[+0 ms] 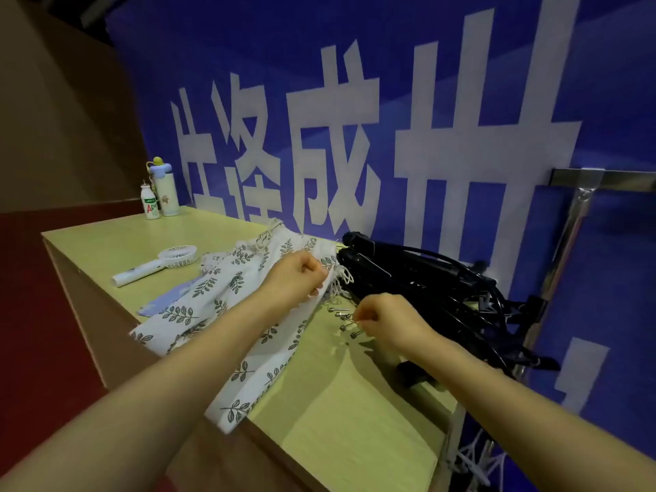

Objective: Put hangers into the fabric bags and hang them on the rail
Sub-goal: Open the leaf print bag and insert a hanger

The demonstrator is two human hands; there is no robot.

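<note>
Gripping the white leaf-printed fabric bag (273,360) at its drawstring mouth, the left hand (298,275) has its fingers curled tight on the cloth.

From that hand the bag trails back across the pale wooden surface (355,403) to the near edge. The right hand (387,321), fingers curled, pinches one of the silver metal hanger hooks (342,316) just beside the bag's mouth. The pile of black plastic hangers (419,275) lies just beyond both hands, below the chrome metal rail (582,179).

Staged workspace, blue banner (390,101), wooden table (355,403)
</note>
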